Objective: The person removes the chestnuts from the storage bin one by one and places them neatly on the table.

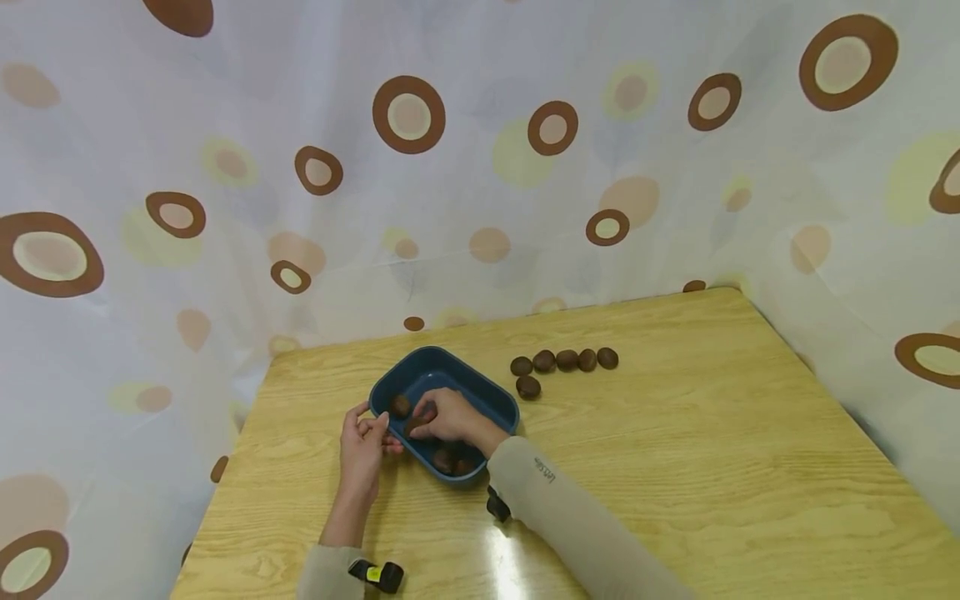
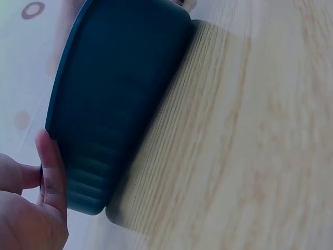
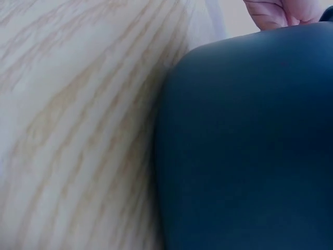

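A dark blue plastic basin (image 1: pixel 480 392) stands on the table with several brown chestnuts (image 1: pixel 401 406) inside. My left hand (image 1: pixel 362 450) pinches its near-left rim between thumb and fingers; the left wrist view shows the same hand (image 2: pixel 39 192) at the basin's outer wall (image 2: pixel 119 94). Reaching over the near-right rim, my right hand (image 1: pixel 448 415) pinches a chestnut (image 1: pixel 415 426) low inside the basin, partly hidden by the fingers. Further chestnuts (image 1: pixel 444 460) lie in the basin's near corner. The right wrist view is mostly filled by the basin's outer wall (image 3: pixel 250 140).
To the right of the basin, several chestnuts (image 1: pixel 567 360) lie in a row on the wooden table (image 1: pixel 675 433). One more chestnut (image 1: pixel 528 387) sits just in front of the row's left end. A patterned curtain (image 1: pixel 480 167) hangs behind and along the sides.
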{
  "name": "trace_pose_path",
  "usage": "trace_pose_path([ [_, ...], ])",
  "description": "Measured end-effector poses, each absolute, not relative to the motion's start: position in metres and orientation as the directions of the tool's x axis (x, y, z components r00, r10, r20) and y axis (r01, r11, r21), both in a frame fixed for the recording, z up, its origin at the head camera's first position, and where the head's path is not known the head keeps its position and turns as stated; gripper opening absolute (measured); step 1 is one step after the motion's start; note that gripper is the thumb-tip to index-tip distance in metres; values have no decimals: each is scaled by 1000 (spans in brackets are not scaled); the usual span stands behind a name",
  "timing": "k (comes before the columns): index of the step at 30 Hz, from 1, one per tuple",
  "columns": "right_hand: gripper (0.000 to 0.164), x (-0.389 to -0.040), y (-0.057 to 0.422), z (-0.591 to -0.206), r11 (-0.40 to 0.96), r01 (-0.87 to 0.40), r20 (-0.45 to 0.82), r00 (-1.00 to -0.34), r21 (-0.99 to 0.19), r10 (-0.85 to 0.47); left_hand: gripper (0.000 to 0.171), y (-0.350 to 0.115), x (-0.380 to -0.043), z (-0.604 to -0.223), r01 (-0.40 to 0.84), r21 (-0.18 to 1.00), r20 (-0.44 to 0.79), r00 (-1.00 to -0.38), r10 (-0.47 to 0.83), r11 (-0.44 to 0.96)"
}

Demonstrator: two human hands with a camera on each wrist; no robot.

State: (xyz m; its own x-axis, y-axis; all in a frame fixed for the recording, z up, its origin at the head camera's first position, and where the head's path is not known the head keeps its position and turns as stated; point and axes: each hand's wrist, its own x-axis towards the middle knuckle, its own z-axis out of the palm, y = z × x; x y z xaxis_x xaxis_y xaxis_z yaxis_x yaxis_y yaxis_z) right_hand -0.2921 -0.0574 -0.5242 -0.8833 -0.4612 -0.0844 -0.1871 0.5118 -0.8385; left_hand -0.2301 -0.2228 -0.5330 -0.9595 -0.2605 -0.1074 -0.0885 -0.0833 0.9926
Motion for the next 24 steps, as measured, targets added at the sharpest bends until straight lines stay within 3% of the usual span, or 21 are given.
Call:
trace_pose_path([
  [24,25,-300,0,-487,337,-132,-58,-865,-932,-499,46,-220,-231,-533,-60,995,-80,-954,-288,-78],
])
